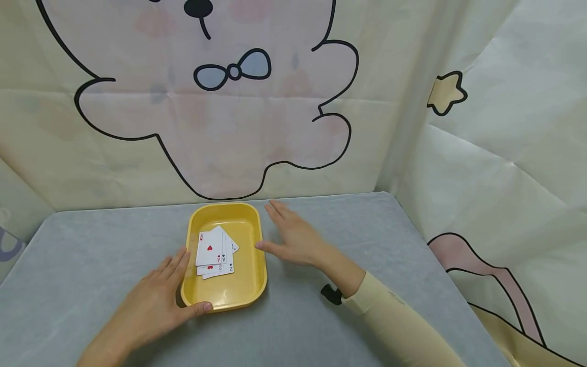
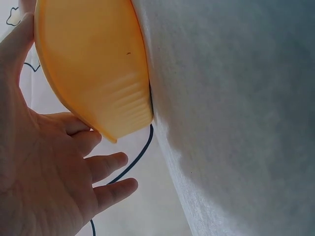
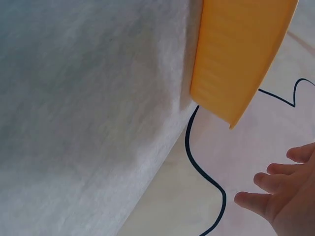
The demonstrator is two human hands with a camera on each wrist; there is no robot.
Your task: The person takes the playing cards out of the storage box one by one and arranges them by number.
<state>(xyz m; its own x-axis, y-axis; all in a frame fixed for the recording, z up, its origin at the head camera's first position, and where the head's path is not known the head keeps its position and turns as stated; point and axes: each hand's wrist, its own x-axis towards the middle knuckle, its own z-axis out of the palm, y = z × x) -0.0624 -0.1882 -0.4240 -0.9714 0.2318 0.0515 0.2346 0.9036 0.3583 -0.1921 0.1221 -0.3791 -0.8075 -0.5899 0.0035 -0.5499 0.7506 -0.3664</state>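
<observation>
A yellow tray (image 1: 245, 288) lies on the grey-covered table with several playing cards (image 1: 209, 250) overlapping inside it, an ace of hearts on top. My left hand (image 1: 153, 300) is at the tray's near left corner, its thumb along the front rim and its fingertips at the left side. In the left wrist view, the fingers of this hand (image 2: 44, 162) spread loosely beside the tray wall (image 2: 93, 49). Beside the tray's right side my right hand (image 1: 295, 234) is held with fingers extended, its thumb tip overlapping the rim in the head view. It holds nothing.
The grey cloth (image 1: 348, 219) covers the tabletop, whose back edge runs just behind the tray. Behind it hangs a printed curtain (image 1: 293, 137), with another curtain (image 1: 504, 168) along the right side. A small black object (image 1: 331, 294) shows at the right wrist.
</observation>
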